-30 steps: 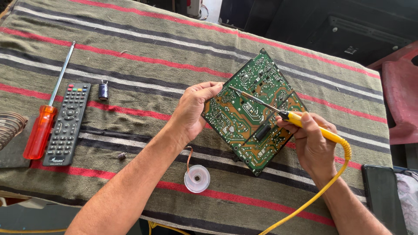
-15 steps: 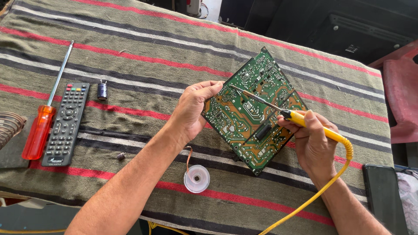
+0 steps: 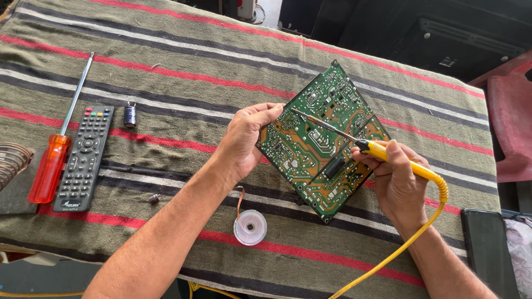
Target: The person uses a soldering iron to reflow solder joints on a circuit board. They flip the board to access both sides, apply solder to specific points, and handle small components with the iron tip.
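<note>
Nearest to you, a small clear spool [image 3: 250, 227] of copper-coloured braid lay on the striped blanket [image 3: 183, 72], its loose end curling up toward your left wrist. Just beyond it, your left hand [image 3: 244, 141] gripped the left edge of the green circuit board [image 3: 324, 135], thumb and fingers closed on the rim. Your right hand [image 3: 396, 180] was wrapped around the yellow handle of the soldering iron [image 3: 354, 141], fingers closed on it pen-fashion, its yellow cord trailing down past your forearm. The iron's slim metal shaft lay across the board, its tip at the upper left part of the solder side. The board sat cornerwise like a diamond, its lower corner resting on the blanket, solder side up: green lacquer, tan copper areas, many small silver joints, and a dark slot near the middle. Off to your left lay a black remote control [image 3: 84, 158], an orange-handled screwdriver [image 3: 52, 155] beside it, and a small blue capacitor [image 3: 129, 116] farther up. A dark phone [image 3: 487, 249] lay at your right.
</note>
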The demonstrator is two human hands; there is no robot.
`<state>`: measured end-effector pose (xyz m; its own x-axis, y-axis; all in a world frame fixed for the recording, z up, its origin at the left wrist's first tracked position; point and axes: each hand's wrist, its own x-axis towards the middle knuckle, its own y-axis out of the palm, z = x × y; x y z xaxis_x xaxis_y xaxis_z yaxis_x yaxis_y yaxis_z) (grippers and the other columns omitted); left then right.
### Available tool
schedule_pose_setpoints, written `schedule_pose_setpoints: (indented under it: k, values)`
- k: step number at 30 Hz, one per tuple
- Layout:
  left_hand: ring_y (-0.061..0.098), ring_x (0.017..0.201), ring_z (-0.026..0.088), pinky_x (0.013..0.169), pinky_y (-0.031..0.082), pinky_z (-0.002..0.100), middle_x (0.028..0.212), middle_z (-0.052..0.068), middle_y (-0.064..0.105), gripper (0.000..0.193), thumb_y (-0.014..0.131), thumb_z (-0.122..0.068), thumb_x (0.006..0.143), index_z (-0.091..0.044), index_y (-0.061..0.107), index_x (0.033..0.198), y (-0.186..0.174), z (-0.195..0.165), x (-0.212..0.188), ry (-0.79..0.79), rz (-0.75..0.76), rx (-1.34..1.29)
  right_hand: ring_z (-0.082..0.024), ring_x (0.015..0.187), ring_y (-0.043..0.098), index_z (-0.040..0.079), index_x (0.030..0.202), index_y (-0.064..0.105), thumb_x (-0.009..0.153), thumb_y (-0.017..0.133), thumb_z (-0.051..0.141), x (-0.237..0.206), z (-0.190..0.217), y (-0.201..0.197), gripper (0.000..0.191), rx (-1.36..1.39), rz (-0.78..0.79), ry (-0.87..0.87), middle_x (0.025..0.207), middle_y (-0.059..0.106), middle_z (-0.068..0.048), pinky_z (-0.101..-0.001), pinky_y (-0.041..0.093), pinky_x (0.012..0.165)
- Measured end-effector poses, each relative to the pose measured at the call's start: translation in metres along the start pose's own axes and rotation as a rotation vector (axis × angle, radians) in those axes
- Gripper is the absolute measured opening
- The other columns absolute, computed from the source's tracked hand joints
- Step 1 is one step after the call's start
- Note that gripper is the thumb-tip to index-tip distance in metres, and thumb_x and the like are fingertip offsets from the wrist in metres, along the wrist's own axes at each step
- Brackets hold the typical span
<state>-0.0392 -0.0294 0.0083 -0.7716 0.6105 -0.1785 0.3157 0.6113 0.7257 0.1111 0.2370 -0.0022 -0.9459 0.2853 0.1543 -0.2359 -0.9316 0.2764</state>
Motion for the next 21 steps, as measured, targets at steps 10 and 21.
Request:
schedule_pose_setpoints:
  k: [10, 21]
  values:
    - [0.073, 0.084, 0.015, 0.077, 0.062, 0.031, 0.097, 0.011, 0.075, 0.023, 0.062, -0.014, 0.102, 0.005, 0.070, 0.112, -0.0014, 0.0011, 0.0008, 0.004, 0.016, -0.011, -0.031, 0.102, 0.074, -0.011, 0.115, 0.067, 0.113, 0.060, 0.027, -0.0004, 0.0001, 0.0009, 0.039, 0.036, 0.004, -0.015, 0.102, 0.072, -0.019, -0.0411, 0.060, 0.101]
    - [0.073, 0.083, 0.015, 0.077, 0.062, 0.031, 0.097, 0.010, 0.075, 0.023, 0.062, -0.014, 0.102, 0.005, 0.069, 0.112, -0.0009, 0.0007, 0.0009, 0.003, 0.014, -0.010, -0.030, 0.102, 0.073, -0.008, 0.112, 0.067, 0.118, 0.057, 0.030, -0.0008, 0.0051, -0.0002, 0.040, 0.113, 0.051, -0.033, 0.102, 0.073, -0.021, -0.0441, 0.059, 0.106]
